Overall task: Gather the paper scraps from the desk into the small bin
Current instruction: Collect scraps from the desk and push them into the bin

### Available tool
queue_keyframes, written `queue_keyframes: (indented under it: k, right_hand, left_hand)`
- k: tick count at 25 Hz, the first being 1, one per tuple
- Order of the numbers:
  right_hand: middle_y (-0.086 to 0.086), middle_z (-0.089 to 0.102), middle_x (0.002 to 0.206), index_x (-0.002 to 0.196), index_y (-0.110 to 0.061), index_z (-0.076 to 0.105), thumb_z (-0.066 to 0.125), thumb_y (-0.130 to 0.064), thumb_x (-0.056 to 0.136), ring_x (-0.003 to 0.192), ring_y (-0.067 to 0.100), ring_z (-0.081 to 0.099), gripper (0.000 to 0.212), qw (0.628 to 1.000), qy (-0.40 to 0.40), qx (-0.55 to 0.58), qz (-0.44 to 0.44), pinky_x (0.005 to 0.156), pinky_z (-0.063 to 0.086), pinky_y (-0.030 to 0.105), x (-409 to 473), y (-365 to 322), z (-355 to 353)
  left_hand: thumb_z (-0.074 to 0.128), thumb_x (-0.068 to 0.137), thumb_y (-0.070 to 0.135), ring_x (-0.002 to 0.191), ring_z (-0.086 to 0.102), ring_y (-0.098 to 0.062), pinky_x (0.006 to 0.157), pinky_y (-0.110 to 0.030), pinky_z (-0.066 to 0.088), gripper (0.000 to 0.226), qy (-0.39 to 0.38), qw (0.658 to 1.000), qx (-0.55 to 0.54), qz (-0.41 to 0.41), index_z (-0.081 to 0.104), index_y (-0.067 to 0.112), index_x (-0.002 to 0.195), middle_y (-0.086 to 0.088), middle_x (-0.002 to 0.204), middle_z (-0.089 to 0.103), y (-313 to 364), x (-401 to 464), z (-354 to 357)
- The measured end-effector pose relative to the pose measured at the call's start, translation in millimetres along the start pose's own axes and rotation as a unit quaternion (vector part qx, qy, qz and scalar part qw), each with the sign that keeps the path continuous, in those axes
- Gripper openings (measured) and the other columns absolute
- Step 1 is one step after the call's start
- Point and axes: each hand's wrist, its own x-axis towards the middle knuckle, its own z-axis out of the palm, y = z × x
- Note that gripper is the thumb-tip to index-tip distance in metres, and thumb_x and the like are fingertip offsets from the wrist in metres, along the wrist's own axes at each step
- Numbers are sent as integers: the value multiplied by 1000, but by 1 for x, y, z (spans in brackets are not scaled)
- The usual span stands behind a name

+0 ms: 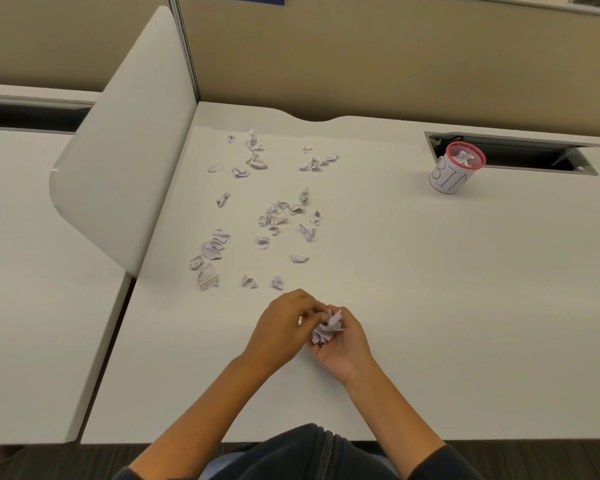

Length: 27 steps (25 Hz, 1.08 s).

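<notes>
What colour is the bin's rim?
Pinkish red, around the small bin, seen in the head view.

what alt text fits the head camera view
Two bare hands, left hand and right hand, bunch crumpled white paper scraps over a white desk. More loose scraps lie beyond; a small red-rimmed white bin stands far right.

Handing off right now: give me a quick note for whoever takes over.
Left hand and right hand meet near the front of the desk, both closed on a wad of paper scraps.
Small bin stands far right by the cable hatch, with some paper already inside.
Left: bin the wad, then collect the loose scraps still scattered ahead, on the left.
</notes>
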Motion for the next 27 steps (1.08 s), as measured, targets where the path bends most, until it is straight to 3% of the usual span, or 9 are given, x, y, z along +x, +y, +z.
queue_keyframes:
  k: [2, 6, 9, 12, 14, 19, 22, 24, 27]
  right_hand:
    - [9, 60, 70, 70, -8, 60, 52, -9, 79, 59, 20, 55, 13, 1000, -3, -1, 3, 55, 53, 26, 3, -6, 5]
    - [11, 69, 73, 66, -7, 69, 54, -19, 86, 71, 26, 65, 28, 1000, 26, 16, -4, 63, 59, 33, 7, -24, 3]
    - [11, 69, 74, 66, -7, 68, 55, -21, 87, 69, 25, 66, 28, 999, 32, 21, -6, 63, 59, 32, 5, -32, -4]
    - [11, 69, 73, 66, -7, 70, 53, -21, 89, 66, 25, 67, 32, 999, 37, 19, 7, 62, 58, 31, 4, -36, -12]
    - [11, 69, 72, 65, -6, 71, 50, -20, 90, 62, 25, 67, 35, 999, 39, 16, 22, 61, 58, 30, 5, -41, -16]
    - [11, 71, 70, 62, -6, 73, 61, -19, 73, 60, 25, 68, 21, 998, 34, -12, 50, 61, 57, 29, 7, -50, -18]
    - [10, 70, 69, 61, -6, 73, 64, -20, 69, 60, 24, 68, 18, 997, 29, -21, 64, 61, 57, 29, 6, -68, -18]
    - [9, 70, 67, 62, -6, 73, 61, -18, 76, 61, 23, 67, 21, 996, 34, -29, 73, 60, 57, 29, 9, -85, -19]
    - [10, 70, 68, 75, -6, 68, 48, -10, 87, 64, 24, 65, 23, 994, 39, -60, 81, 61, 57, 29, 14, -111, -19]
  left_hand:
    - [59, 90, 22, 86, 56, -8, 75, -24, 46, 16, 17, 999, 34, 7, 71, 20, 101, 6, 97, 62, -5, 5, -3]
    - [58, 91, 19, 108, 49, -25, 85, -30, 42, 32, 77, 984, 159, -29, 61, 19, 122, -6, 123, 54, -33, 23, -22]
    - [57, 89, 39, 126, 33, -33, 93, -45, 42, 48, 2, 950, 282, -135, 47, 27, 134, -8, 146, 33, -54, 35, -30]
    - [50, 84, 61, 126, 28, -34, 91, -52, 39, 54, 9, 918, 323, -229, 45, 33, 130, -9, 145, 25, -62, 39, -25]
    - [54, 84, 57, 112, 38, -34, 81, -47, 43, 48, 54, 923, 304, -230, 51, 28, 122, -12, 131, 36, -63, 41, -15]
    - [56, 91, 12, 83, 55, -30, 63, -32, 43, 9, 101, 963, 192, -160, 61, 5, 94, -11, 92, 54, -58, 47, 1]
    - [60, 87, 9, 78, 56, -19, 60, -19, 34, 5, 122, 966, 117, -195, 66, 9, 87, -3, 86, 58, -43, 55, 6]
    - [65, 84, 9, 76, 56, -9, 64, -10, 37, 6, 142, 972, 42, -185, 68, 14, 85, 1, 86, 63, -19, 67, 13]
    - [65, 83, 7, 79, 59, 1, 68, -8, 44, 16, 125, 983, -35, -132, 69, 22, 83, 8, 86, 65, 29, 89, 30]
